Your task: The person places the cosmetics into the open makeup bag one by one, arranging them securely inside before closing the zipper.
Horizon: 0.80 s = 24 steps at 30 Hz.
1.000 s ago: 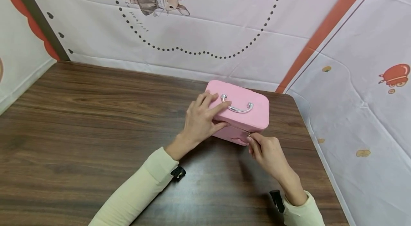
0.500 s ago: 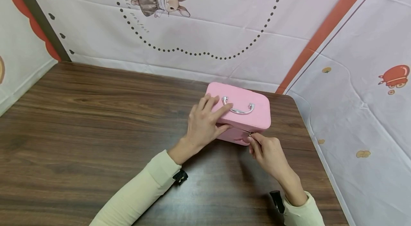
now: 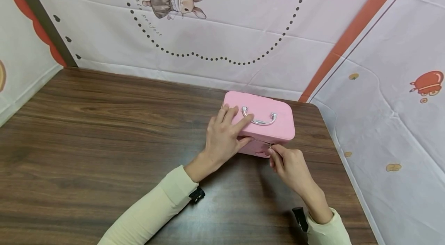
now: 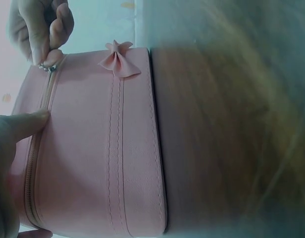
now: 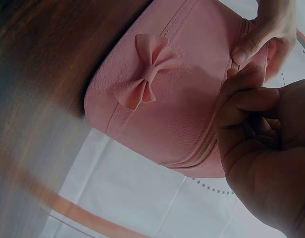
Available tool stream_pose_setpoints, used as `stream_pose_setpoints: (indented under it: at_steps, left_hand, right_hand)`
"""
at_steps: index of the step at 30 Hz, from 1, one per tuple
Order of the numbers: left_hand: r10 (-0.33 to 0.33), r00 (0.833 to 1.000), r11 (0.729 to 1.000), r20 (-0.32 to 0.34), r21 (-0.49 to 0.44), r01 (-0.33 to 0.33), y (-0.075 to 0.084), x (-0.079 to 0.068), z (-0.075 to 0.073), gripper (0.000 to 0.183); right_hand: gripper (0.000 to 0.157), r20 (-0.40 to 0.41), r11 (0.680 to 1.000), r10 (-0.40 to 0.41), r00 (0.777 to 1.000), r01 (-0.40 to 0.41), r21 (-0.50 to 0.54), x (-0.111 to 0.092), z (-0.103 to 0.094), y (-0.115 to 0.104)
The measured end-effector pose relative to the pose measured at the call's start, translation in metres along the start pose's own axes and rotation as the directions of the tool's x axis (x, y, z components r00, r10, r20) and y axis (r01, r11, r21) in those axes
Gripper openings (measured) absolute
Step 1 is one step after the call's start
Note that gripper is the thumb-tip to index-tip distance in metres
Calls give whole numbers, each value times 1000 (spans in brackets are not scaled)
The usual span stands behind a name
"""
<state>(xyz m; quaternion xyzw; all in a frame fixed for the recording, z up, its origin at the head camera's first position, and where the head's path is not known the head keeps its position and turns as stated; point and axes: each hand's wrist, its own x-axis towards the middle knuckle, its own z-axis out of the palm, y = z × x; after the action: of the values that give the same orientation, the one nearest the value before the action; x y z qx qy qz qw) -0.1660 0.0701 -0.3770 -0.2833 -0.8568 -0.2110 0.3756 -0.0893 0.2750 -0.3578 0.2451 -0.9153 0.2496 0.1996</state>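
Note:
A pink zip-up case point(image 3: 274, 104) stands at the table's back right, lid up, with a silver handle point(image 3: 263, 123) on top. My left hand point(image 3: 222, 136) grips its left front part, with fingers spread over the lid, the index finger reaching the handle and the thumb on the front zipper point(image 4: 29, 183). At the front right, my right hand point(image 3: 291, 165) pinches the small metal zipper pull point(image 4: 47, 68), mostly hidden by the fingertips. A pink bow point(image 5: 148, 73) decorates the case's front, below the zipper.
The dark wood-grain table point(image 3: 104, 140) extends widely to the left of the case. White printed cloth point(image 3: 236, 32) hangs just behind the case, and another cloth panel point(image 3: 375, 121) borders the right edge. Black straps are on both wrists.
My left hand has shifted right and slightly nearer, and the case has moved a little the same way. The right hand stays almost in place, pinching the zipper pull.

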Motion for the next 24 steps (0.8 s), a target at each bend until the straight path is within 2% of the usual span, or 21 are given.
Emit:
stream_pose_setpoints:
  at_steps: [24]
  left_hand:
    - [-49, 999, 996, -12, 76, 50, 22, -5, -2, 65]
  right_hand:
    - [29, -9, 999, -31, 999, 32, 11, 0, 1, -3]
